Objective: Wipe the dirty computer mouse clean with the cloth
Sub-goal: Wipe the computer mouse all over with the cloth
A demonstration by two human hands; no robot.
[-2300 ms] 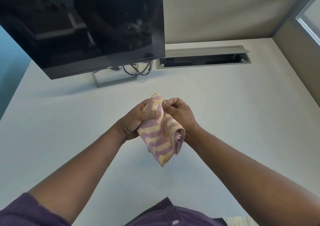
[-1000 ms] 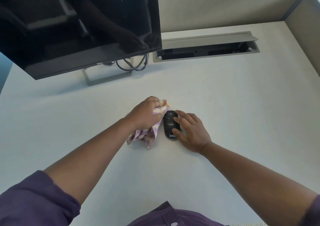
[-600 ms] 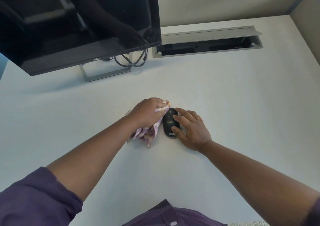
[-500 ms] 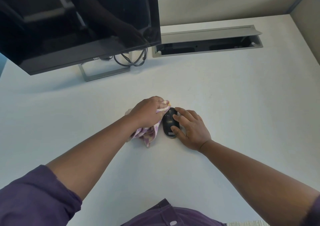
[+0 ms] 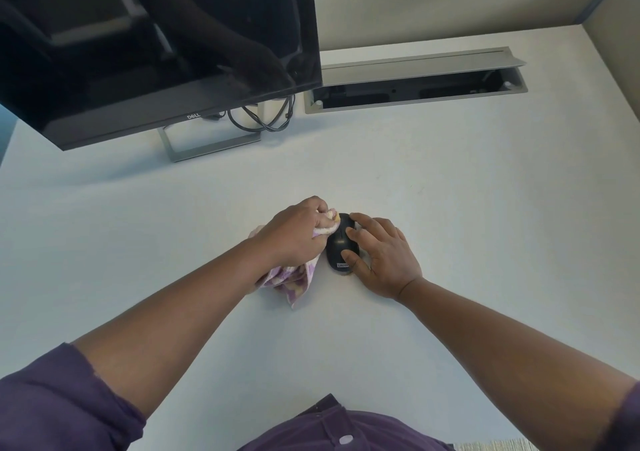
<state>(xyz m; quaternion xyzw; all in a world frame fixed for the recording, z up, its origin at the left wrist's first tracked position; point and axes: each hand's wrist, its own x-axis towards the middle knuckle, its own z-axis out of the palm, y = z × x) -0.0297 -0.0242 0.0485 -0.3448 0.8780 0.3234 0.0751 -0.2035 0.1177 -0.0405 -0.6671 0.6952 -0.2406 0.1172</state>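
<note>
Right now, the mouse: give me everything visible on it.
The mouse is a small black one with a matte, plastic-looking shell and a pale label near its rear end. No cable is visible. It lies flat on the white desk, nose pointing away from the person. The right hand steadies it, fingertips on its top and thumb near the label. The left hand presses the bunched pink-and-yellow striped cloth against its front left side. Any dirt is too small to tell.

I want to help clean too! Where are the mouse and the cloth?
mouse (image 5: 341, 248): head view, on its black top.
cloth (image 5: 294, 282): head view, on the bunched end hanging below the left hand (image 5: 294, 234).
</note>
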